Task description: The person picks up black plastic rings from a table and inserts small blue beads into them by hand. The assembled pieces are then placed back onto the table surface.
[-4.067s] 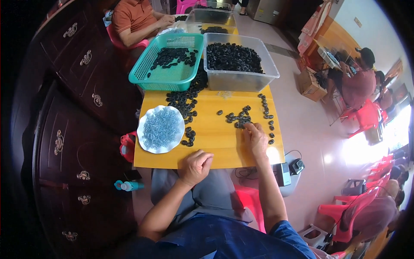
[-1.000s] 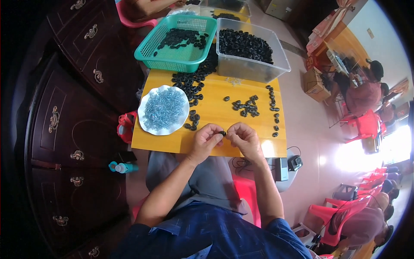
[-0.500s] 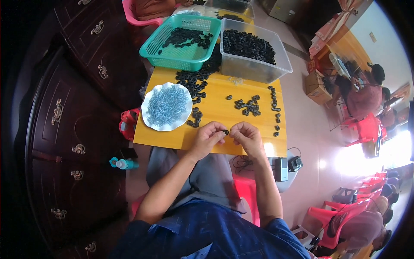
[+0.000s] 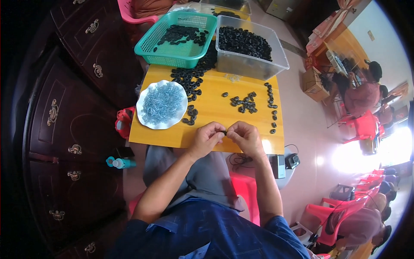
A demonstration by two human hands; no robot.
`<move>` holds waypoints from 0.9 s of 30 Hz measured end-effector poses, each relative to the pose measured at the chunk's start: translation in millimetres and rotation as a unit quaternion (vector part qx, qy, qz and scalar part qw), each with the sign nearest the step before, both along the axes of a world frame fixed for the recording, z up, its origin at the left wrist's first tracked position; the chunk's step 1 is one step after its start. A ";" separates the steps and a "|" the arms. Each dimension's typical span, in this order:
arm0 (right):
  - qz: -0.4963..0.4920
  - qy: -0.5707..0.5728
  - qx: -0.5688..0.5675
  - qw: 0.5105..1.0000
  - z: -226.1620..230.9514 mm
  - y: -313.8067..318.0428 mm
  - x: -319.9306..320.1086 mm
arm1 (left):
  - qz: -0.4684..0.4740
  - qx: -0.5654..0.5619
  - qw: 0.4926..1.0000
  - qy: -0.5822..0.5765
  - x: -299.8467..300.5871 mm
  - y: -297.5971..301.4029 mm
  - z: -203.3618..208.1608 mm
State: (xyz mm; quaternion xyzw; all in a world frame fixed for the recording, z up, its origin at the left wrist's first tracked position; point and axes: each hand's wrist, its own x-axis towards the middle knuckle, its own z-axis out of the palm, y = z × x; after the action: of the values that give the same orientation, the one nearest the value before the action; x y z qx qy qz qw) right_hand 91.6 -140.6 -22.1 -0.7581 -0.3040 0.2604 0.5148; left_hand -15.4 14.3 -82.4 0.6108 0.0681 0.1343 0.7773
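My left hand (image 4: 207,140) pinches a small black oval part (image 4: 224,133) between thumb and fingers above the table's near edge. My right hand (image 4: 246,139) meets it from the right, thumb and forefinger pressed together at the part's end. Whatever is inside that right pinch is too small or hidden to make out. Left of my hands is a white scalloped plate (image 4: 140,108) heaped with thin, clear bluish pieces (image 4: 163,102). Beyond my hands lies a loose cluster of black parts (image 4: 245,104), and a row of them (image 4: 271,105) runs along the right edge.
At the table's (image 4: 207,112) far side stand a green basket (image 4: 172,60) and a clear plastic bin (image 4: 252,69), both holding black parts. More parts spill beside the plate (image 4: 187,84). Dark cabinets (image 4: 82,125) are at left; other people sit on the right, near red chairs (image 4: 362,125).
My right fingertips have closed in from the right and now touch the black part. My left hand keeps its pinch. The whole view has shifted slightly.
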 end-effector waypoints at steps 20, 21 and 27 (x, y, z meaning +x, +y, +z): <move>-0.178 -0.168 0.001 0.969 -28.4 1.6 45.7 | -0.028 -0.059 0.998 -0.002 -2.5 10.8 2.1; -0.189 -0.222 -0.029 0.956 -24.5 4.2 45.7 | -0.024 -0.059 0.998 -0.002 -4.2 10.9 3.6; -0.171 -0.353 -0.104 0.914 -34.6 6.1 56.5 | -0.025 -0.063 0.998 -0.010 -3.2 9.8 4.0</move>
State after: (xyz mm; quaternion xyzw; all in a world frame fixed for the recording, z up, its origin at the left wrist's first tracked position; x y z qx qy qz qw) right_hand 148.1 -134.5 -56.7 -0.8902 -0.3027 -0.0861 0.3295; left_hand -18.6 24.2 -78.3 0.5607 0.0536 0.1161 0.8181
